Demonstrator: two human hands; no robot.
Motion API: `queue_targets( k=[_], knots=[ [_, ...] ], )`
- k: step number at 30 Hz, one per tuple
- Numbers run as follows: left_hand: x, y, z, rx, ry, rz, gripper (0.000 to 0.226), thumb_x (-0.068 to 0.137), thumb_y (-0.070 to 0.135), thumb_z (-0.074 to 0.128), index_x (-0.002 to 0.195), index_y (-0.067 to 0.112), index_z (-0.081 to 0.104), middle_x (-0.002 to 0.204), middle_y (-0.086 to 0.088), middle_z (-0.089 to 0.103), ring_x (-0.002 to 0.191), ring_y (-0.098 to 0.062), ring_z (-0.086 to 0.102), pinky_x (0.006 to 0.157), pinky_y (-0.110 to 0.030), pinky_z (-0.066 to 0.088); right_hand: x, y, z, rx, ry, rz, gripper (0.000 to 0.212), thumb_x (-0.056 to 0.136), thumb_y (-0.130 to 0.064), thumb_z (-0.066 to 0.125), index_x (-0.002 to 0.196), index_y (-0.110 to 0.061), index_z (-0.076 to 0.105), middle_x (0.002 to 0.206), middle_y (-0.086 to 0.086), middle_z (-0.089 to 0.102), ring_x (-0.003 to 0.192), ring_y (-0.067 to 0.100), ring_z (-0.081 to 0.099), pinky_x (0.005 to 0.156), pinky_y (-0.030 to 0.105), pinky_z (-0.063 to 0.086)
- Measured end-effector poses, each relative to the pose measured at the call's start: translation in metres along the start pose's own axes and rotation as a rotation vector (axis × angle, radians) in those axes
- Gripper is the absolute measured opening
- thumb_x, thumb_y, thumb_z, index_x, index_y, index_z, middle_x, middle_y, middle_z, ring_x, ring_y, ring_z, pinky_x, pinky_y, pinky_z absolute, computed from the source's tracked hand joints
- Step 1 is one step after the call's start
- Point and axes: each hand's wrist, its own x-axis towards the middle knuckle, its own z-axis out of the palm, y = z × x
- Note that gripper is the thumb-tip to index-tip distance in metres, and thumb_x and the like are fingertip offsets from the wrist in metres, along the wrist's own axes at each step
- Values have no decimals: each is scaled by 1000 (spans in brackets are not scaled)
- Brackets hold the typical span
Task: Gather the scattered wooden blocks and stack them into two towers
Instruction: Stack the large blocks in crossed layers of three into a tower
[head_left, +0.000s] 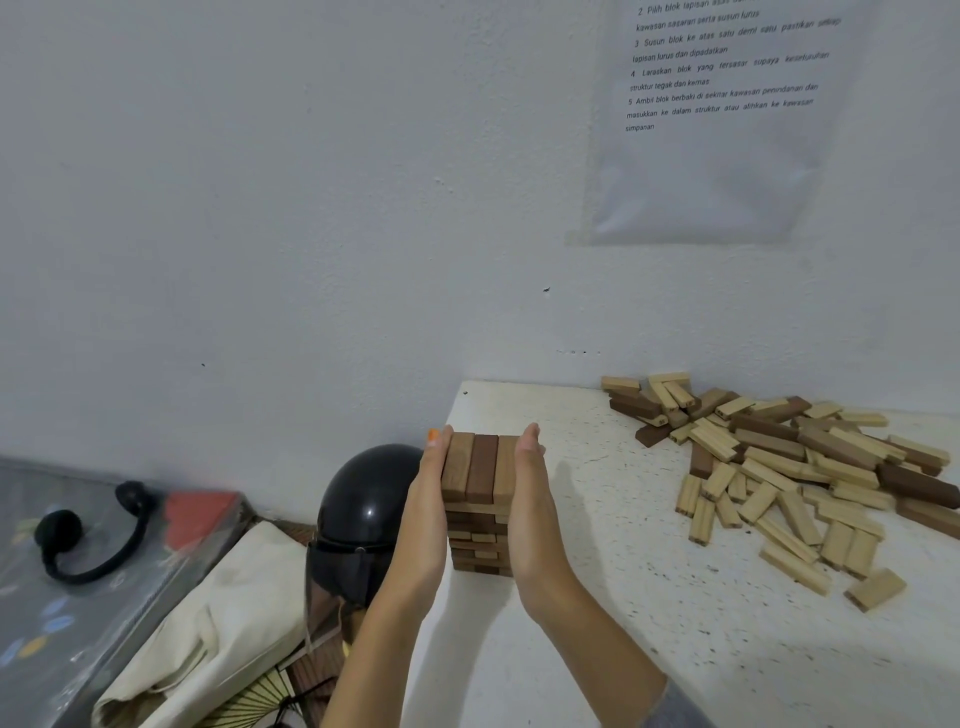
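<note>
A tower of wooden blocks (480, 499) stands near the left edge of the white speckled table (597, 597), several layers high, with three blocks side by side on top. My left hand (428, 499) presses flat against its left side, fingers straight. My right hand (530, 499) presses flat against its right side in the same way. A large loose pile of light and dark wooden blocks (789, 467) lies scattered at the right, reaching the wall.
A black helmet (363, 519) sits just left of the table edge, close to my left arm. Below it lie a cream cloth bag (208, 623) and a grey box with a black strap (88, 540). A printed sheet (717, 119) hangs on the wall.
</note>
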Motion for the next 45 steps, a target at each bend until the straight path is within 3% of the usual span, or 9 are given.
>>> queue_targets(
  k=[16, 28, 33, 40, 43, 45],
  knots=[
    [4, -8, -4, -7, 10, -18, 31, 94, 55, 33, 89, 43, 61, 78, 32, 68, 75, 21, 60, 75, -13, 38, -5, -5, -2, 38, -22, -7, 117, 44, -107, 21, 146, -49, 22, 157, -6, 28, 142, 17, 31, 115, 51, 28],
    [4, -11, -5, -47, 23, -25, 38, 101, 45, 26, 87, 41, 61, 76, 32, 69, 74, 20, 61, 75, -14, 38, -6, -1, -3, 95, 36, -3, 113, 50, -105, 23, 145, -45, 32, 153, -7, 37, 140, 16, 35, 115, 48, 29],
    [-1, -9, -4, -97, 12, -45, 56, 99, 50, 25, 69, 53, 72, 85, 26, 72, 83, 16, 63, 78, -16, 40, -20, 0, 0, 123, 29, -9, 110, 54, -104, 24, 146, -43, 33, 152, -8, 37, 141, 15, 34, 115, 48, 30],
    [-3, -11, -1, -87, 53, -56, 44, 89, 61, 33, 91, 42, 73, 105, 7, 74, 102, -6, 66, 81, -23, 44, -33, -6, 8, 150, 24, -42, 119, 45, -105, 27, 148, -45, 25, 155, -10, 30, 142, 14, 30, 116, 47, 30],
    [-5, -8, -1, -108, 61, -64, 55, 75, 70, 39, 111, 37, 66, 112, 6, 71, 108, -8, 64, 84, -25, 44, -33, -7, 7, 145, 16, -50, 122, 43, -106, 27, 148, -45, 25, 155, -8, 30, 142, 15, 31, 115, 47, 31],
    [-5, -8, -1, -114, 52, -70, 55, 76, 73, 44, 111, 36, 67, 111, 7, 72, 107, -8, 65, 86, -27, 44, -35, -10, 6, 139, 8, -51, 124, 41, -106, 27, 148, -44, 25, 155, -8, 32, 141, 16, 33, 114, 46, 33]
  ],
)
